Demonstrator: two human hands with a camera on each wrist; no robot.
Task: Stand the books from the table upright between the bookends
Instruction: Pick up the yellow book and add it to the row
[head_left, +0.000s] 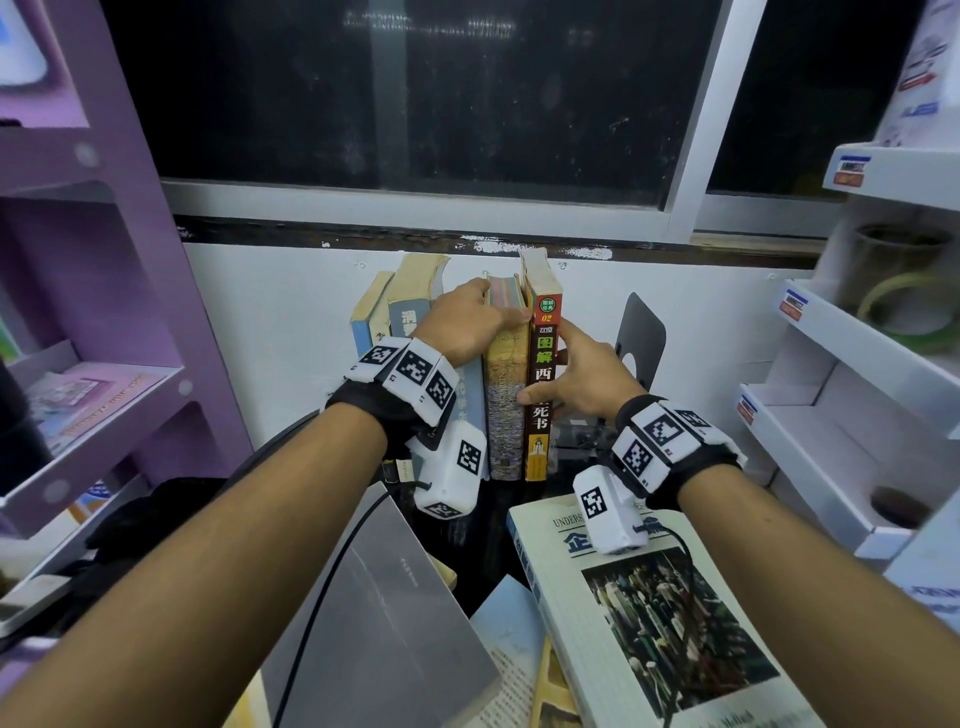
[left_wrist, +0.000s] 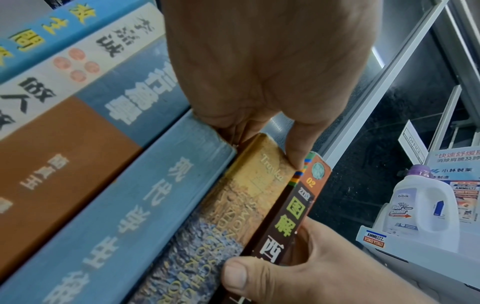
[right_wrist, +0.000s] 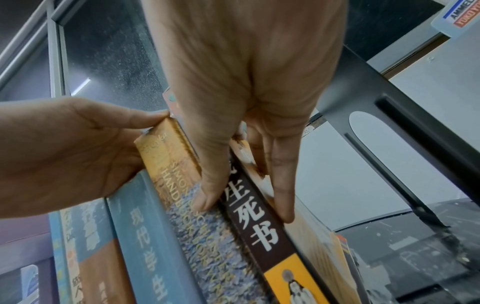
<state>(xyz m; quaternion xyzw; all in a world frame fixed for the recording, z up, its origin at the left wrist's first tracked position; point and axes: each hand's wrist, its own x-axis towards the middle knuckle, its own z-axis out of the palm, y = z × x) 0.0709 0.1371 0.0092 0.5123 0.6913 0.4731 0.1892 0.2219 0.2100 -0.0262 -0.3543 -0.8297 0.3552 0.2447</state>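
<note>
Several books stand upright against the wall. Blue-spined ones (head_left: 410, 312) are on the left, then a gold-and-blue spined book (head_left: 504, 415), then a brown-spined book (head_left: 540, 441) at the right end. My left hand (head_left: 498, 306) hooks over the top of the gold book (left_wrist: 233, 205), with the thumb (left_wrist: 296, 156) at the spine's upper corner. My right hand (head_left: 550, 364) grips the brown book (right_wrist: 262, 236), thumb (right_wrist: 207, 193) beside the spine and fingers (right_wrist: 283, 201) on the right cover. A black bookend (head_left: 644, 332) stands a short gap to the right. The left bookend is hidden.
A thick white book with a photo cover (head_left: 649, 613) lies flat at the front right, with a pale blue booklet (head_left: 509, 623) beside it. A grey laptop-like slab (head_left: 379, 597) lies front centre. A purple shelf (head_left: 104, 312) stands on the left and white shelves (head_left: 857, 364) on the right.
</note>
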